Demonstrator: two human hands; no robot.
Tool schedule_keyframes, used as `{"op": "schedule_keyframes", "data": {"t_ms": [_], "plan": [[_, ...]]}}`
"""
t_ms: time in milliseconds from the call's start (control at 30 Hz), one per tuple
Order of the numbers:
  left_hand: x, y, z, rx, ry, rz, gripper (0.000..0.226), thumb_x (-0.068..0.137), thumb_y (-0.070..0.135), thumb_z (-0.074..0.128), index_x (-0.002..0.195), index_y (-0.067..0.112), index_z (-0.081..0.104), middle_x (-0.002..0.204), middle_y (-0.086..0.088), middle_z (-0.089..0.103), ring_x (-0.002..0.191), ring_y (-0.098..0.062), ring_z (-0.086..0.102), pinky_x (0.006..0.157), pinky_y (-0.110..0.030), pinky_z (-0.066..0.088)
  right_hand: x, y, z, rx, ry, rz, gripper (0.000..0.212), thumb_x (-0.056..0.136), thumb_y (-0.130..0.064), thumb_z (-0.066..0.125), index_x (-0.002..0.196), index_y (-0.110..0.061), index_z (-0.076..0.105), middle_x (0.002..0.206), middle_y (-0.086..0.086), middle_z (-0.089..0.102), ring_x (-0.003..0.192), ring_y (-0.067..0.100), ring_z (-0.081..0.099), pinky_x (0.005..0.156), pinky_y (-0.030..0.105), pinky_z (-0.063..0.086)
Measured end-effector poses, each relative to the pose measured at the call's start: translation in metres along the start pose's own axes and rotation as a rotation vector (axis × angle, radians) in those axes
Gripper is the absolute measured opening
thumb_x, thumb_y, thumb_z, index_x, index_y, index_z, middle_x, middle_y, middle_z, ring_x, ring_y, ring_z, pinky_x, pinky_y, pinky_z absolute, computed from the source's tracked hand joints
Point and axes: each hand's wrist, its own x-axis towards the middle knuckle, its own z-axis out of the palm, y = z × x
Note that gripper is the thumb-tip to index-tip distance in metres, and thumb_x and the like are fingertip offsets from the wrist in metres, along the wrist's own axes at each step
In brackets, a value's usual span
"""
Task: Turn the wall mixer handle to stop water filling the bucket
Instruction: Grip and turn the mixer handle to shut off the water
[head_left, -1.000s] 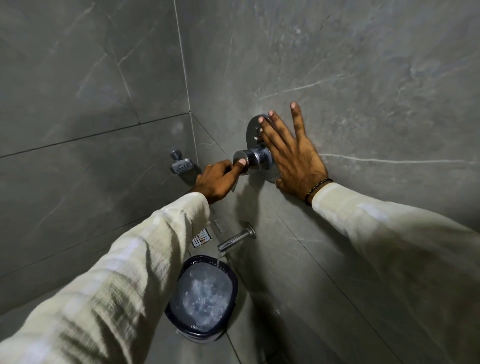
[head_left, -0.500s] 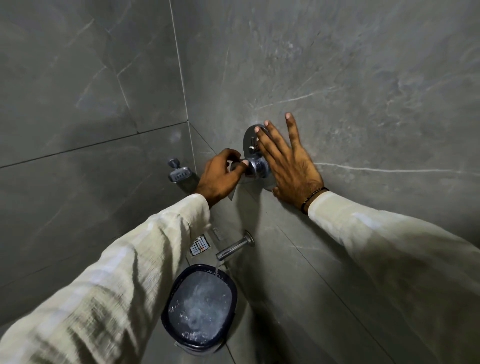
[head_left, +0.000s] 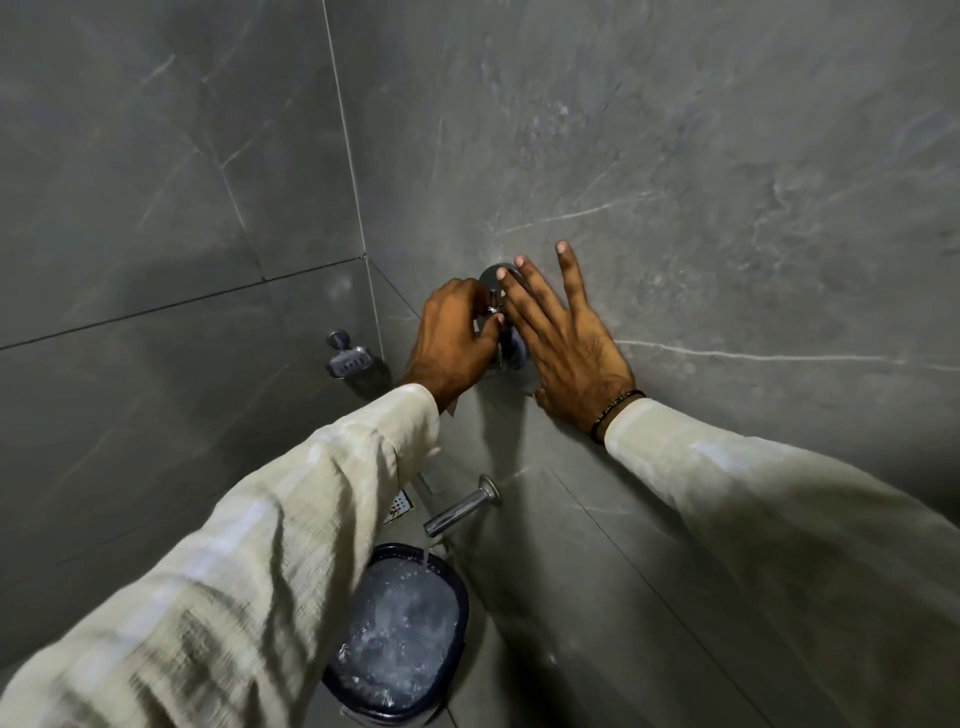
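Note:
The chrome wall mixer (head_left: 500, 312) sits on the right-hand grey wall, mostly hidden between my hands. My left hand (head_left: 453, 338) is closed around its handle, fingers wrapped over the knob. My right hand (head_left: 563, 338) lies flat on the wall just right of the mixer, fingers spread, holding nothing. Below, a chrome spout (head_left: 460, 506) juts from the wall and a thin stream of water falls from it. Under the spout stands a dark blue bucket (head_left: 447, 577), nearly full of churning, foamy water.
A chrome soap dish (head_left: 349, 358) is fixed to the left wall near the corner. A small floor drain grate (head_left: 400, 506) shows past my left sleeve. Grey marble tiles cover both walls and the floor.
My left hand has gone from touching the knob with a finger to wrapping around the handle and rising on it. The view has tilted, so hands and bucket sit lower. The right hand stays on the wall.

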Motion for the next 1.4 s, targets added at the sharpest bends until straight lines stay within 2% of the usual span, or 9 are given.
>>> {"op": "schedule_keyframes", "data": {"t_ms": [233,367,467,600,733,867,1000,1167,1400], "plan": [[0.01,0.008,-0.003,-0.037,-0.018,-0.114,0.015,0.085,0.01,0.077,0.093,0.013,0.066,0.086,0.001,0.062,0.072,-0.012,0.056,0.057,-0.014,0.039,-0.003,0.004,-0.005,0.03,-0.014,-0.02,0.104,0.1,-0.072,0.033,0.17,-0.004,-0.003,0.175,0.03,-0.018,0.162,0.05,-0.019,0.115,0.084,-0.019],[0.016,0.016,-0.005,-0.002,-0.068,-0.143,0.017,0.083,0.0,0.074,0.089,0.014,0.067,0.079,-0.001,0.062,0.074,-0.022,0.064,0.062,-0.027,0.054,-0.006,0.014,-0.008,0.073,0.001,-0.022,0.096,0.101,-0.062,0.039,0.17,-0.001,0.01,0.175,0.034,-0.008,0.162,0.052,-0.016,0.119,0.078,-0.018],[0.015,0.019,-0.004,-0.012,-0.069,-0.142,0.012,0.087,0.0,0.071,0.087,0.012,0.069,0.072,0.0,0.063,0.074,-0.026,0.067,0.062,-0.028,0.057,-0.007,0.013,-0.009,0.063,-0.011,-0.014,0.097,0.102,-0.061,0.031,0.168,0.005,0.002,0.173,0.037,-0.009,0.162,0.053,-0.013,0.124,0.074,-0.015],[0.014,0.017,-0.005,-0.074,-0.065,-0.194,0.006,0.092,0.004,0.07,0.093,0.002,0.075,0.089,-0.013,0.076,0.082,-0.029,0.074,0.075,-0.041,0.065,-0.009,0.008,-0.006,0.09,0.007,0.024,0.103,0.102,-0.063,0.026,0.164,0.013,-0.009,0.17,0.041,-0.017,0.163,0.052,-0.013,0.131,0.063,-0.012],[0.011,0.017,-0.003,-0.094,-0.022,-0.222,0.01,0.09,0.001,0.069,0.093,-0.001,0.078,0.095,-0.019,0.078,0.085,-0.031,0.076,0.079,-0.047,0.066,-0.007,0.009,-0.005,0.081,-0.005,0.024,0.116,0.098,-0.075,0.03,0.163,0.013,-0.011,0.17,0.04,-0.018,0.163,0.051,-0.012,0.128,0.061,-0.016],[0.001,0.016,0.003,-0.049,0.019,-0.128,0.012,0.088,0.0,0.064,0.089,0.002,0.075,0.091,-0.017,0.075,0.083,-0.029,0.072,0.077,-0.042,0.064,-0.008,0.009,-0.005,0.091,0.001,0.022,0.115,0.099,-0.074,0.03,0.164,0.011,-0.009,0.171,0.039,-0.016,0.164,0.049,-0.011,0.127,0.06,-0.016],[-0.013,0.011,0.007,-0.023,0.065,0.058,0.015,0.087,0.003,0.066,0.099,0.004,0.075,0.099,-0.013,0.072,0.086,-0.021,0.063,0.074,-0.02,0.047,-0.007,0.007,-0.004,0.096,-0.002,0.029,0.11,0.1,-0.071,0.029,0.165,0.01,-0.007,0.172,0.038,-0.015,0.164,0.049,-0.01,0.131,0.057,-0.013],[-0.022,-0.001,0.014,0.242,0.081,0.327,0.031,0.082,0.0,0.07,0.113,-0.005,0.072,0.108,-0.025,0.073,0.102,-0.044,0.066,0.092,-0.048,0.051,-0.007,0.004,-0.002,0.097,0.021,0.034,0.11,0.1,-0.07,0.028,0.164,0.012,-0.007,0.172,0.038,-0.013,0.164,0.049,-0.008,0.133,0.056,-0.008],[-0.023,-0.009,0.017,0.43,0.168,0.408,0.036,0.082,0.003,0.071,0.117,-0.003,0.072,0.112,-0.021,0.075,0.104,-0.042,0.068,0.089,-0.048,0.054,-0.007,0.005,-0.006,0.078,-0.011,0.004,0.111,0.101,-0.072,0.029,0.164,0.011,-0.01,0.174,0.035,-0.013,0.165,0.047,-0.009,0.134,0.055,-0.007]]}}
